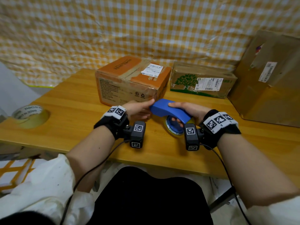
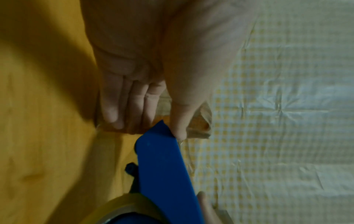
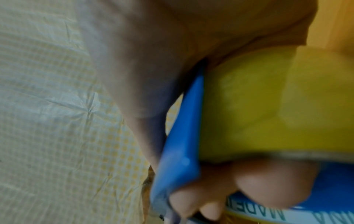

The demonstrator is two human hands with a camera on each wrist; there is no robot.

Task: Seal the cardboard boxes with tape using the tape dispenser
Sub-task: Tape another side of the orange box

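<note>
A blue tape dispenser with a yellowish tape roll in it is held just above the wooden table. My right hand grips its handle, thumb on top and fingers curled under into the roll's core. My left hand pinches the dispenser's front tip, thumb on one side, fingers on the other. Whether a tape end lies under the thumb is unclear. An orange cardboard box stands right behind the hands, with old tape and a label on top.
A low box printed with a green tree sits behind on the right, and a tall brown box stands at the far right. A spare tape roll lies at the table's left edge. A checked cloth hangs behind.
</note>
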